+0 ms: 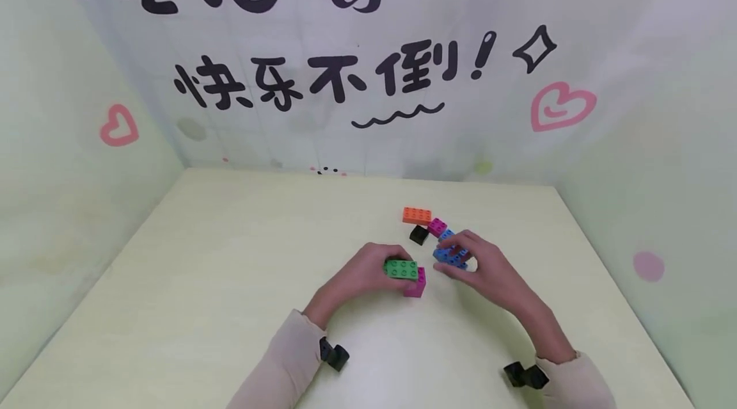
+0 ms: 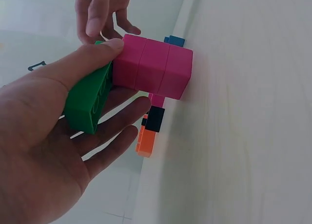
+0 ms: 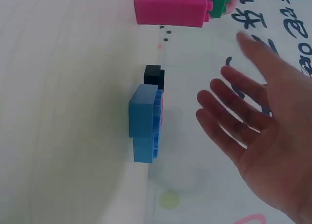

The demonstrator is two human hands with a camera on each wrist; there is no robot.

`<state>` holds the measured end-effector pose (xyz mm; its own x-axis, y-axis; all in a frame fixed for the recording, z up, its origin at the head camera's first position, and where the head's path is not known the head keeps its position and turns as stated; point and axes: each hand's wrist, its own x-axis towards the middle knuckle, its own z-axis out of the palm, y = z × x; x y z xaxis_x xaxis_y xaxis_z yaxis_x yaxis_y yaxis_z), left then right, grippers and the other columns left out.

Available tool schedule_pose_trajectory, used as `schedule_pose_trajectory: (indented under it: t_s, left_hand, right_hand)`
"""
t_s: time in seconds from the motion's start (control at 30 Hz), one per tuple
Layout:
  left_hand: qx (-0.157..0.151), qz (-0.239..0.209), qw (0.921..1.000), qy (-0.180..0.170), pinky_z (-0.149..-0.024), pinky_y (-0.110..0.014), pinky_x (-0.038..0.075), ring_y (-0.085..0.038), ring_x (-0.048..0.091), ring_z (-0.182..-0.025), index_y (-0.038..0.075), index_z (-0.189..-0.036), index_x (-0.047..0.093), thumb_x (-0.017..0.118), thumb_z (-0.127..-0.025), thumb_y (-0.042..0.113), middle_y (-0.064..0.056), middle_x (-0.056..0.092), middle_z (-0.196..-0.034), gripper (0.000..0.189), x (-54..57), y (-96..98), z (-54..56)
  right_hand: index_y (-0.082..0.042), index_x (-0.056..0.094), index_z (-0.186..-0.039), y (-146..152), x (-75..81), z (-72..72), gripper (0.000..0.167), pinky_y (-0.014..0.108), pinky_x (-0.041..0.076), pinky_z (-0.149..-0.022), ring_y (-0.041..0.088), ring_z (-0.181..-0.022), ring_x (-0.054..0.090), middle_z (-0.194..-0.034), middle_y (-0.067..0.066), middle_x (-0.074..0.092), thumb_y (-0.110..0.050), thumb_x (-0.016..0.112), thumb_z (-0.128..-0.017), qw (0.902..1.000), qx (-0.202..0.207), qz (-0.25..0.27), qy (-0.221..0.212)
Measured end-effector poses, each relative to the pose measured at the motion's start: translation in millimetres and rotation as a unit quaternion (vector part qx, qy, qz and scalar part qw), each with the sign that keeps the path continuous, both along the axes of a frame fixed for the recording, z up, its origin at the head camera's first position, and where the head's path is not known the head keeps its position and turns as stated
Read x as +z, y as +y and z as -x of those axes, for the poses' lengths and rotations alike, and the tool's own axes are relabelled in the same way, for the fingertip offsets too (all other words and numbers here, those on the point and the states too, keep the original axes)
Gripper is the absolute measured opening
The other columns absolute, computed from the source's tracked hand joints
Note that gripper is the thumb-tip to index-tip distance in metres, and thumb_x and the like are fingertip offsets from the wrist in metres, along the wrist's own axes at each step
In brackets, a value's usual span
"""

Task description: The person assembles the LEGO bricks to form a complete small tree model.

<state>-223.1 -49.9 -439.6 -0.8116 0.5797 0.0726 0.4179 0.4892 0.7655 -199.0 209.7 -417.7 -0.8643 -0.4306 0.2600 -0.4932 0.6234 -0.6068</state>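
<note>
My left hand (image 1: 365,268) grips a stack of toy building bricks. In the left wrist view, a green brick (image 2: 88,101) lies against the palm side, and a magenta block stack (image 2: 152,65) with visible seams adjoins it, under the thumb tip. My right hand (image 1: 486,268) is above and beside the blue bricks (image 1: 449,257), fingers loosely bent and spread. The right wrist view has that hand (image 3: 278,131) apart from the blue bricks (image 3: 142,112), holding nothing. How firmly the green and magenta pieces are joined cannot be told.
Beyond the hands, an orange brick (image 1: 417,215), a black brick (image 1: 419,235) and a small magenta brick (image 1: 437,227) lie on the pale tabletop (image 1: 230,236). Printed white walls (image 1: 288,140) border the table at the back and sides.
</note>
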Motion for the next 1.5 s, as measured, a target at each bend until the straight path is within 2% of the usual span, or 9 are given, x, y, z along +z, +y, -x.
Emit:
schedule_pose_trajectory:
  t_s: [0.17,0.37,0.53,0.73,0.9,1.1,1.3,1.4,1.5]
  left_hand:
    - [-0.004,0.038,0.9993,0.007,-0.075,-0.022,0.048,-0.005,0.056,-0.086,0.019,-0.112,0.07,0.084,-0.078,0.034,0.013,0.064,-0.1,0.04,-5.4,4.3,-5.7]
    - [-0.002,0.05,0.9986,0.017,-0.075,-0.022,0.047,-0.006,0.056,-0.085,0.016,-0.113,0.071,0.084,-0.079,0.033,0.012,0.065,-0.101,0.04,-2.6,6.2,-8.6]
    - [-0.002,0.047,0.9987,0.021,-0.074,-0.021,0.047,-0.005,0.056,-0.085,0.016,-0.113,0.071,0.084,-0.079,0.033,0.012,0.065,-0.1,0.04,-1.8,5.3,-8.1]
    - [-0.001,0.038,0.9991,0.019,-0.075,-0.021,0.048,-0.005,0.056,-0.085,0.015,-0.112,0.071,0.083,-0.08,0.032,0.012,0.066,-0.099,0.038,-1.1,3.5,-8.3]
    - [-0.001,0.034,0.9992,0.022,-0.074,-0.021,0.048,-0.005,0.056,-0.085,0.016,-0.111,0.072,0.083,-0.079,0.032,0.013,0.065,-0.099,0.038,1.2,3.0,-6.5]
    - [0.001,0.03,0.9991,0.028,-0.073,-0.02,0.049,-0.005,0.056,-0.084,0.016,-0.11,0.072,0.083,-0.078,0.036,0.013,0.065,-0.097,0.039,3.6,3.1,-3.4]
    - [-0.001,0.032,0.9989,0.035,-0.073,-0.021,0.048,-0.005,0.057,-0.084,0.016,-0.11,0.072,0.084,-0.078,0.037,0.013,0.066,-0.097,0.04,3.3,2.9,-1.3]
    - [-0.002,0.031,0.999,0.031,-0.074,-0.021,0.048,-0.005,0.057,-0.084,0.016,-0.111,0.072,0.084,-0.078,0.037,0.012,0.066,-0.098,0.041,2.8,2.8,-1.1]
    - [0.0,0.034,0.9991,0.027,-0.075,-0.021,0.048,-0.005,0.057,-0.085,0.016,-0.112,0.072,0.083,-0.078,0.036,0.012,0.066,-0.1,0.041,2.3,2.5,-0.9]
  right_hand:
    - [-0.009,0.072,-0.111,8,-18.1,-1.4,0.029,0.042,0.056,-0.076,0.024,-0.096,0.062,-0.109,0.006,0.062,-0.026,0.076,-0.088,0.9918,-0.063,-0.107,0.029]
    - [-0.006,0.074,-0.109,7,-29.3,0.1,0.033,0.044,0.055,-0.078,0.028,-0.098,0.061,-0.111,0.011,0.063,-0.025,0.08,-0.084,0.9797,-0.084,-0.174,0.052]
    - [-0.008,0.073,-0.111,7,-28.0,0.7,0.035,0.045,0.055,-0.08,0.029,-0.099,0.062,-0.112,0.012,0.064,-0.022,0.082,-0.081,0.9758,-0.084,-0.195,0.053]
    - [-0.01,0.073,-0.109,10,-22.3,0.5,0.035,0.043,0.056,-0.076,0.025,-0.093,0.064,-0.107,0.009,0.066,-0.016,0.086,-0.076,0.979,-0.077,-0.185,0.037]
    - [-0.006,0.069,-0.115,10,-19.6,3.9,0.044,0.042,0.056,-0.074,0.024,-0.089,0.064,-0.107,0.012,0.067,-0.021,0.085,-0.077,0.9771,-0.096,-0.19,0.012]
    - [0.0,0.07,-0.112,7,-18.3,8.9,0.043,0.036,0.054,-0.067,0.019,-0.077,0.059,-0.095,0.011,0.068,-0.023,0.084,-0.078,0.9727,-0.109,-0.204,-0.008]
    - [-0.003,0.07,-0.114,9,-11.9,8.3,0.04,0.04,0.055,-0.073,0.023,-0.087,0.063,-0.102,0.01,0.068,-0.019,0.083,-0.079,0.9866,-0.098,-0.129,-0.02]
    - [-0.008,0.068,-0.116,11,-5.4,6.3,0.039,0.043,0.056,-0.078,0.025,-0.094,0.065,-0.107,0.006,0.066,-0.015,0.082,-0.08,0.9965,-0.066,-0.046,-0.025]
    - [-0.012,0.068,-0.117,13,1.8,4.5,0.039,0.046,0.055,-0.08,0.024,-0.094,0.066,-0.109,0.002,0.065,-0.014,0.082,-0.081,0.999,-0.016,0.027,-0.032]
